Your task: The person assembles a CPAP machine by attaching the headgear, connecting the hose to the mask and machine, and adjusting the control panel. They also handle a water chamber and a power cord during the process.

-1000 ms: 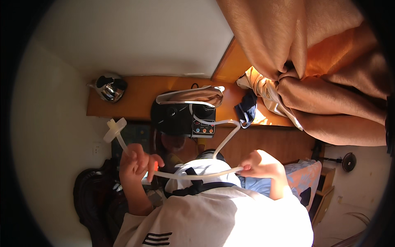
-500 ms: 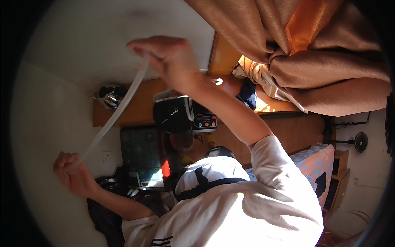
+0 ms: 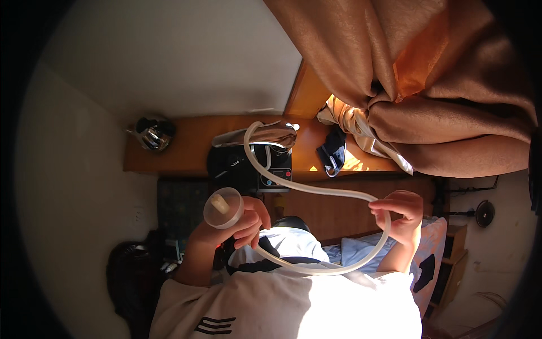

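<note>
A long translucent white hose (image 3: 333,270) runs in a loop in front of my body. My left hand (image 3: 248,223) is closed around a clear round cup (image 3: 232,210) with a pale plug-like piece in its middle. From beneath that hand one length of the hose comes out and curves round to my right hand (image 3: 402,212), whose fingers pinch it. Beyond the pinch, the hose goes back leftward and bends up over a black appliance (image 3: 228,164) with a button panel. Whether the hose joins the appliance there I cannot tell.
The appliance stands at a wooden ledge (image 3: 192,141), with a shiny metal kettle (image 3: 153,134) to its left. Dark blue cloth (image 3: 333,151) lies to its right. A brown curtain (image 3: 463,79) hangs at the upper right, above a bed (image 3: 433,234) and a small fan (image 3: 484,213).
Both hands have come down toward my body, the left moving rightward. The hose was stretched between them and now hangs in a loop. The clear cup now shows in my left hand.
</note>
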The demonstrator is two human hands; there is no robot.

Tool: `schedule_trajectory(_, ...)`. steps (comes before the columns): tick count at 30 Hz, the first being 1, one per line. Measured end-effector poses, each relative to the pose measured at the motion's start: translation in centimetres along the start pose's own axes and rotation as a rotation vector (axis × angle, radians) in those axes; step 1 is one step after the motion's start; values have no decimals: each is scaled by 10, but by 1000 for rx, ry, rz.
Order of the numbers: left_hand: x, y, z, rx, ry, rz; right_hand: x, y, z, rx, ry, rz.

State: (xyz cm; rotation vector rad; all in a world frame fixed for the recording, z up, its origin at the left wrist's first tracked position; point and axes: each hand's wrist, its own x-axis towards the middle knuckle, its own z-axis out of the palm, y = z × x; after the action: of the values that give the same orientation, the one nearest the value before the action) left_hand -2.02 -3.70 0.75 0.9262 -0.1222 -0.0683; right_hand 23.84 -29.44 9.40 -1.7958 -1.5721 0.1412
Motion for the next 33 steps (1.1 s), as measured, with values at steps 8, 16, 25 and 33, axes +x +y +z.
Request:
schedule_trajectory(8,-9,-45,5,-235,386,40,-13,-18,129,379,-585,139)
schedule_trajectory(16,-72,-40,-3,-547,567,357,47,-22,128,539,-744,-31)
schedule_trajectory(25,-48,-81,-17,-349,1380,-29,26,-51,222,812,-1124,-14)
schedule_trajectory(33,-84,-24,-19,-325,998,369,109,-13,192,217,-1,-358)
